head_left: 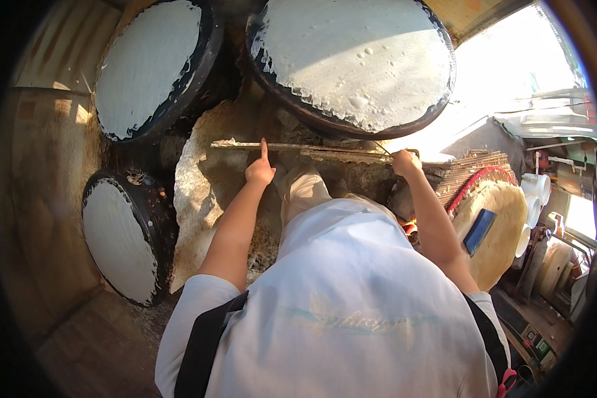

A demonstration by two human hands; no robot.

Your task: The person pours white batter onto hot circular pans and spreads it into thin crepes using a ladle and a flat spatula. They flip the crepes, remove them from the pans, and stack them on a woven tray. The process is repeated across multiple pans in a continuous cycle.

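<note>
The index finger of my left hand (261, 171) is stretched out across a long, thin, crusted strip (285, 146), apparently touching it. Its other fingers are curled in, and nothing shows in them. My right hand (406, 163) is closed around the end of a thin dark rod (382, 148), which slants up toward the rim of a large round pan. White matter with bubbles and ragged edges fills that dark-rimmed pan (278, 85) just beyond both hands. The strip runs sideways below the pan's near rim, ending close to my right hand.
Two more dark vessels with white surfaces, an upper one (205, 66) and a lower one (154, 219), stand at the left. A rough, crusted slab (191, 199) lies beside my left forearm. Orange glow (411, 229) shows near my right forearm. Right of it are a round tan board (501, 215) and a blue block (479, 231).
</note>
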